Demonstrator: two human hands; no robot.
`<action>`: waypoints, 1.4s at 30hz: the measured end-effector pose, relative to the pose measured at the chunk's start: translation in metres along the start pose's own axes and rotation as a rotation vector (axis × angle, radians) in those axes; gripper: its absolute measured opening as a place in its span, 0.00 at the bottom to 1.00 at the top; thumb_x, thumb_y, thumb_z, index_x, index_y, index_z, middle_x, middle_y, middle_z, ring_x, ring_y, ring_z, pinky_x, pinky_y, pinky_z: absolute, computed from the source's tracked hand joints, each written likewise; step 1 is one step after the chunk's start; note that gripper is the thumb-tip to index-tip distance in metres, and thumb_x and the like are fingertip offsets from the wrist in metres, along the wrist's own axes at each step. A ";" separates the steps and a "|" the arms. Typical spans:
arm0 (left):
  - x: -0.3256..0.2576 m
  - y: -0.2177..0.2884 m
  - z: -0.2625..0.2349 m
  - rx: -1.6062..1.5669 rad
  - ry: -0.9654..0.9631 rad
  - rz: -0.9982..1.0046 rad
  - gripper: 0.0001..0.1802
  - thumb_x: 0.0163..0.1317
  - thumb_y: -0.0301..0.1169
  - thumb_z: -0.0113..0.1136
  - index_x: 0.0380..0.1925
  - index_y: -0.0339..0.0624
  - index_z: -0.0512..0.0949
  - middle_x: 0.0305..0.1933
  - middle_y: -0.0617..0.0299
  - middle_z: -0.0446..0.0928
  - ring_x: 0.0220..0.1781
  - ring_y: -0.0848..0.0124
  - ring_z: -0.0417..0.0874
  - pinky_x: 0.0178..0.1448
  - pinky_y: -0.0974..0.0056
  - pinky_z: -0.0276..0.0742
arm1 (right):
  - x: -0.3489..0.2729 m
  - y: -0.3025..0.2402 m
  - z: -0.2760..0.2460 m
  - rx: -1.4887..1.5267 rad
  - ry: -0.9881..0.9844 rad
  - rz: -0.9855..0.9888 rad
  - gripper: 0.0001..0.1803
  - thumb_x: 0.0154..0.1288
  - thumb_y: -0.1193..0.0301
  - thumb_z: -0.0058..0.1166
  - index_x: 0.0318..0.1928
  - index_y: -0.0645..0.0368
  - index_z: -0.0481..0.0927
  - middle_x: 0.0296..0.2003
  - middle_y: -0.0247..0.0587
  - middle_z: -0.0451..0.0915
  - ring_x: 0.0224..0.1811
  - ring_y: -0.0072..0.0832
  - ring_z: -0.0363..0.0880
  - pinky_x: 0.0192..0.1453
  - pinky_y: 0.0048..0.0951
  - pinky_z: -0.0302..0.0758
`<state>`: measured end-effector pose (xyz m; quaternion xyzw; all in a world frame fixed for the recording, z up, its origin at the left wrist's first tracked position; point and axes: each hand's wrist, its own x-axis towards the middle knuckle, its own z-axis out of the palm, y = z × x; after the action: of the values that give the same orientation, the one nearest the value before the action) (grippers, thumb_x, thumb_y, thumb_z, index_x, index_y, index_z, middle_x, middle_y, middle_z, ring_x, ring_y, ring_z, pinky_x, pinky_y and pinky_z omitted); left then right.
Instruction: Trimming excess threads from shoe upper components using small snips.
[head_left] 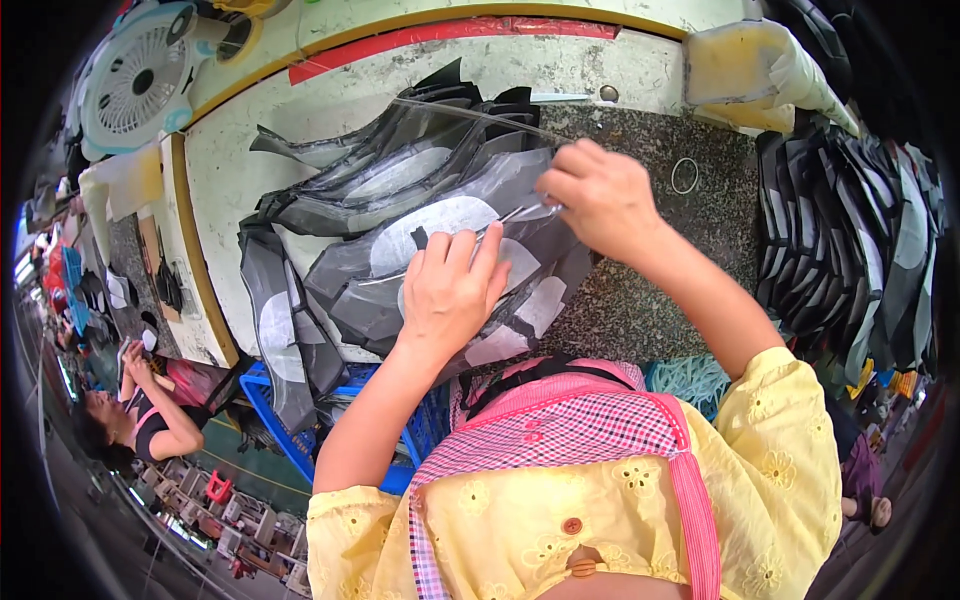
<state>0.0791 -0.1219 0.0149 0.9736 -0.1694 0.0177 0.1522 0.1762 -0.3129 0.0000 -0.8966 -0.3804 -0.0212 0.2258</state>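
Right hand (597, 197): your fingers closed on a slim, silvery, pen-like tool (520, 212). Left hand (455, 290): splayed over layered dark-grey, white-patched sheet pieces (420, 235) on your white worktable (215, 190). Apparent step: marking; next stroke likely needs firm left-hand pressure.

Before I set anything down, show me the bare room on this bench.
Free: the speckled board around the white ring, between the dark pieces and the right pile; the white bench's left end, between its yellow edge and those pieces. Crowded: the middle, where pieces overlap under the left fingers, and the right pile.
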 end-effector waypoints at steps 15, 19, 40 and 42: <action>0.012 0.007 -0.004 0.009 -0.115 -0.044 0.16 0.46 0.35 0.61 0.37 0.48 0.77 0.30 0.63 0.67 0.33 0.65 0.70 0.30 0.63 0.68 | -0.007 0.013 0.034 0.364 -0.178 0.520 0.13 0.48 0.65 0.61 0.28 0.58 0.74 0.27 0.42 0.73 0.33 0.41 0.75 0.35 0.37 0.71; 0.028 0.009 -0.008 0.034 -0.294 -0.089 0.14 0.47 0.34 0.59 0.36 0.48 0.77 0.32 0.59 0.69 0.36 0.62 0.72 0.33 0.61 0.71 | -0.006 0.013 0.043 0.276 -0.160 0.453 0.13 0.45 0.67 0.62 0.27 0.58 0.72 0.28 0.39 0.73 0.33 0.37 0.75 0.35 0.35 0.72; 0.055 0.012 0.017 -0.457 -0.317 -0.436 0.14 0.58 0.37 0.53 0.34 0.36 0.74 0.35 0.50 0.77 0.41 0.53 0.77 0.44 0.54 0.71 | -0.051 0.005 -0.001 0.424 -0.234 0.806 0.17 0.52 0.61 0.58 0.41 0.56 0.74 0.31 0.41 0.80 0.33 0.34 0.80 0.38 0.31 0.73; 0.055 0.012 0.019 -0.446 -0.305 -0.426 0.13 0.58 0.37 0.52 0.34 0.37 0.73 0.35 0.50 0.77 0.39 0.52 0.77 0.43 0.54 0.71 | -0.042 0.005 0.001 0.433 -0.250 0.814 0.17 0.52 0.61 0.58 0.40 0.56 0.76 0.31 0.41 0.80 0.32 0.33 0.79 0.38 0.30 0.73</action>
<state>0.1263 -0.1566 0.0050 0.9212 0.0174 -0.1977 0.3346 0.1494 -0.3433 -0.0119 -0.9007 -0.0181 0.2567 0.3501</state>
